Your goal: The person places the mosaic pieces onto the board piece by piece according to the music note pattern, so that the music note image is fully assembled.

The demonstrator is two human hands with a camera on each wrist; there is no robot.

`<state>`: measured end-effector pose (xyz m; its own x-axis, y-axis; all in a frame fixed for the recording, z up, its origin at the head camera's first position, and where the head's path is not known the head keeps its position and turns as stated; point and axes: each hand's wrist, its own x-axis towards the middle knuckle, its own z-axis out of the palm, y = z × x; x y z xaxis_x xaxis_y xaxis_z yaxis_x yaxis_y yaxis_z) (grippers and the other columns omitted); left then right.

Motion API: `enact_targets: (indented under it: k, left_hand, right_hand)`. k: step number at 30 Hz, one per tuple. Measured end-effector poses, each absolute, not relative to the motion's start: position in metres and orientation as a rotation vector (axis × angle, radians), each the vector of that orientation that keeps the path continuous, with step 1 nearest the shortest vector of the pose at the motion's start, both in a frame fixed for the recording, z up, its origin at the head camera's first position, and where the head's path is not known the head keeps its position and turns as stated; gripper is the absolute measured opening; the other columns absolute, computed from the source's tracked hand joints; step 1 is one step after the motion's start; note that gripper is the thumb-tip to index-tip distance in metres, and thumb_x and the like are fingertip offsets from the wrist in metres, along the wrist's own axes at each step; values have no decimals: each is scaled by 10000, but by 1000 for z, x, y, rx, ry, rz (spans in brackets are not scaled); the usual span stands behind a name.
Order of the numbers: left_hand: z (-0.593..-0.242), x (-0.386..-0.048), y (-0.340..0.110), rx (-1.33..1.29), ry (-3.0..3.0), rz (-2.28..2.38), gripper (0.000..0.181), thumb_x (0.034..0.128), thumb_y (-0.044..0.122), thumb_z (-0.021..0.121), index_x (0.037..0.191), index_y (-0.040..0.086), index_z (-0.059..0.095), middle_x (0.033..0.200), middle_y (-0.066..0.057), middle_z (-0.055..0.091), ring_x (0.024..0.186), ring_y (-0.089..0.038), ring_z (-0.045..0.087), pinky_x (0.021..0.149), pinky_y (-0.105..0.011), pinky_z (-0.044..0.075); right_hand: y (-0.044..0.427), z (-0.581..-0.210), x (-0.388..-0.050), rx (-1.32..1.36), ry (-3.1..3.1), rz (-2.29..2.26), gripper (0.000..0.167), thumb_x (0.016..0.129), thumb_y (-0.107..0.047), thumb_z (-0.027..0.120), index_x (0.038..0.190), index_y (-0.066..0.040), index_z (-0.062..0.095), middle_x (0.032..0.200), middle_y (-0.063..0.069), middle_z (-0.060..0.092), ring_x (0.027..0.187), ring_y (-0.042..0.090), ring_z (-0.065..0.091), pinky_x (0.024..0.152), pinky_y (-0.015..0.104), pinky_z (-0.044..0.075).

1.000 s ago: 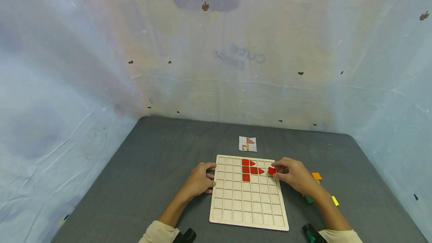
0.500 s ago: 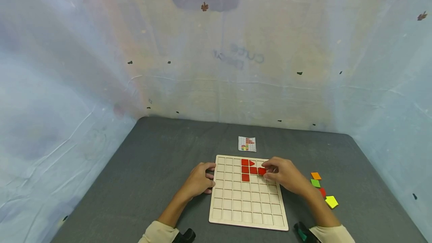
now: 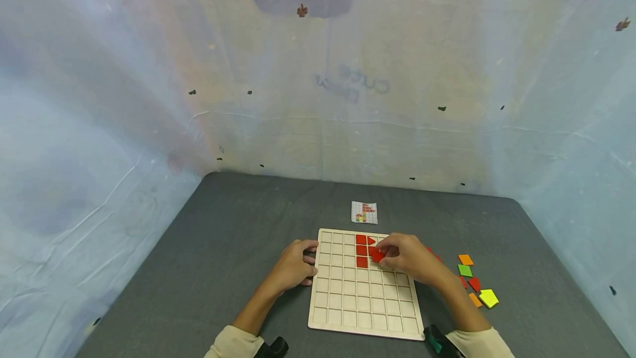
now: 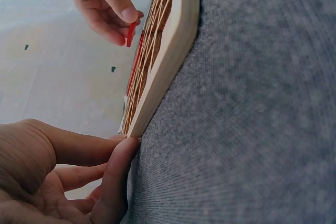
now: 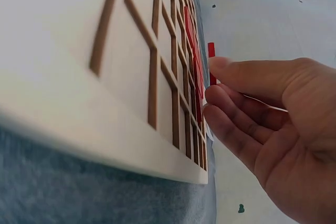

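Observation:
A pale wooden grid board lies on the table, its upper cells filled with red square tiles and a red triangle tile. My left hand is at the board's left edge, thumb and index fingertips touching it; its other fingers are partly hidden. Over the upper middle of the board, my right hand pinches a red tile between thumb and fingers. In the right wrist view this held tile shows edge-on, apart from the board. The right hand hides some upper right cells.
Right of the board lie loose tiles: orange, green, red and yellow, partly behind the right forearm. A small pattern card lies beyond the board on the dark grey tabletop. A pale hanging sheet encloses the table.
My right hand has moved left from the board's right edge to its upper middle, carrying the red tile. More loose tiles show beside the forearm. The left hand stays at the board's edge.

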<state>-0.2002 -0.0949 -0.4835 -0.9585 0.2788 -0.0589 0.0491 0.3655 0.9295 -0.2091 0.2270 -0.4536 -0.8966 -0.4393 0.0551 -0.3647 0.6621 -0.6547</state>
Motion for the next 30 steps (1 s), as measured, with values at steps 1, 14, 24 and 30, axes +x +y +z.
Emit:
enact_targets:
  k: [1,14,24,30]
  left_hand:
    - [-484,-200,-95,298,2417,1637,630,833,-120,729,1442,-37,593,1296,-179,570,1039,-264,631,586,-337,639]
    - [-484,-200,-95,314,2422,1638,628,831,-127,720,1440,-43,592,1296,-189,569,1030,-264,628,585,-348,641]
    - [-485,-201,-94,312,2421,1637,624,831,-123,725,1436,-37,599,1284,-180,572,1020,-253,629,582,-347,639]
    - [-486,-201,-95,313,2418,1640,625,829,-125,723,1435,-33,601,1280,-172,572,1015,-250,627,580,-349,638]
  right_hand:
    - [226,-454,-209,-676,2759,-1058,315,894,-94,839,1182,4,756,1033,42,724,878,118,650,745,256,571]
    - [224,-458,-209,-656,2728,-1030,301,909,-104,832,1190,-27,758,1033,-10,726,881,89,648,746,245,568]
    - [223,-461,-209,-678,2730,-1021,285,913,-74,821,1185,-23,754,984,-20,725,870,70,648,752,242,575]
    - [224,-458,-208,-676,2695,-1069,310,917,-63,806,1217,-13,742,1020,18,739,906,118,686,779,255,594]
